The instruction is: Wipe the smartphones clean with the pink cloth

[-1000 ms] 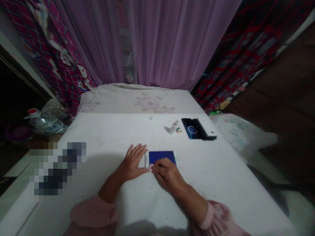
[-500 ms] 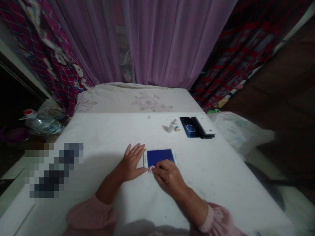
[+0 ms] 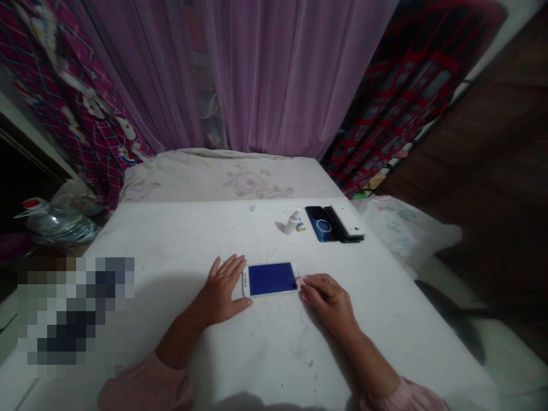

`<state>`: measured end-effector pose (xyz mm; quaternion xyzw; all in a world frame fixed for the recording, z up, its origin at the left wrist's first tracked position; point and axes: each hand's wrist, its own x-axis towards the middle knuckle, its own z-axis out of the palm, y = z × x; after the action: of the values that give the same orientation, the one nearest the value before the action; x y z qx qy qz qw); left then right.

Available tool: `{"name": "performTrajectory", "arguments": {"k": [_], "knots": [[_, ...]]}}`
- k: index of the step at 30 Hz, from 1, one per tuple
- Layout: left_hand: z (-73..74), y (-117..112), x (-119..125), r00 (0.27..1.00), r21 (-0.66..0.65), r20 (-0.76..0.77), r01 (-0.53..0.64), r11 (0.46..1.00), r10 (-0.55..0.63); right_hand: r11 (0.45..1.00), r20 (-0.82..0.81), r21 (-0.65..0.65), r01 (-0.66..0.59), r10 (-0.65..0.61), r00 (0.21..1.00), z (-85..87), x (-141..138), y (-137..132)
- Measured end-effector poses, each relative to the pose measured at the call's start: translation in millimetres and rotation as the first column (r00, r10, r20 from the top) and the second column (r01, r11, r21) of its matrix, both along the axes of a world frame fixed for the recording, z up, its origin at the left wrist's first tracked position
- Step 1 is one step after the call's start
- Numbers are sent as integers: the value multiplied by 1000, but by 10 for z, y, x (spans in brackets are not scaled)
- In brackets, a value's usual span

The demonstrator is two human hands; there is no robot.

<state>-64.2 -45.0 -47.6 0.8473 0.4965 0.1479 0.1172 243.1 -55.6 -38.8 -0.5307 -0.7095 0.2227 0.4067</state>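
A white smartphone point(image 3: 272, 279) with a plain blue screen lies face up on the white cloth. My left hand point(image 3: 222, 292) rests at its left end, fingers stretched out and thumb apart, touching or close to the phone's edge. My right hand point(image 3: 331, 302) pinches a small pink cloth point(image 3: 301, 282) at the phone's right end. The cloth is bunched between thumb and fingers, partly hidden by them.
A small white spray bottle point(image 3: 292, 221) stands beyond the phone. To its right lie a blue phone point(image 3: 321, 224) and a stack of phones point(image 3: 347, 221) with a white one on top. A water bottle point(image 3: 60, 220) is off the table's left side.
My right hand has moved the pink cloth from the phone's near left corner to its right end. The left hand stays spread at the left end. The view has shifted slightly.
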Motion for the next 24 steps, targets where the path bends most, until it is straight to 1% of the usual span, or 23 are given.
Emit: {"name": "performTrajectory", "arguments": {"k": [3,5,8,12,14,16,19,22,24], "knots": [[24,9,88,999,-10,21,-42,999,43,998,56,46,38,-40,998,-40,-116,-14],[31,17,133,998,-11,33,-57,998,57,995,106,69,74,-81,991,-67,-160,43],[16,28,149,997,11,43,-61,998,60,993,167,34,111,-115,979,-66,-227,256],[-27,33,131,997,82,26,-69,994,67,987,246,-50,156,-139,959,0,-374,616],[-41,27,135,996,114,14,-87,990,86,985,265,-55,165,-145,953,17,-434,705],[-46,18,145,995,134,6,-102,986,102,988,261,-19,156,-145,954,0,-448,684],[-48,5,150,995,148,-1,-100,984,101,989,225,52,139,-147,963,-71,-376,496],[-50,2,140,997,143,-8,-74,987,76,988,185,70,140,-151,971,-130,-260,298],[-53,6,132,998,137,-12,-63,989,65,988,180,63,140,-149,972,-128,-208,253]]}}
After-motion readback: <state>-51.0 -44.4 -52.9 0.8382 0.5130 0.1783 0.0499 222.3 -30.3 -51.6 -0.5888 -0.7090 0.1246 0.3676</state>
